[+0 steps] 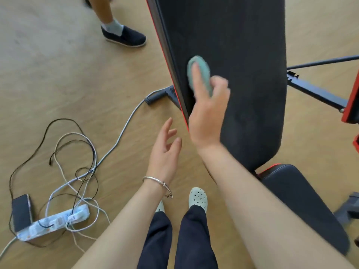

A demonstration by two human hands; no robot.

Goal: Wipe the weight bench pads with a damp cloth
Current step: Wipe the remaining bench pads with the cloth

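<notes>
The black back pad point(242, 55) of the weight bench rises tilted through the middle of the head view, with a red edge along its left side. Below it at the lower right lies the black seat pad point(303, 202). My right hand point(208, 115) holds a small teal cloth point(200, 68) against the back pad near its left edge, with the forefinger stretched out over the cloth. My left hand point(165, 152) hangs in the air left of the pad, fingers spread and relaxed, holding nothing. A silver bracelet sits on that wrist.
A power strip point(56, 222) with tangled cables point(77, 162) and a dark phone point(21, 212) lie on the wooden floor at lower left. Another person's leg and dark shoe point(124, 35) stand at upper left. Black bench frame bars point(318, 92) stick out on the right.
</notes>
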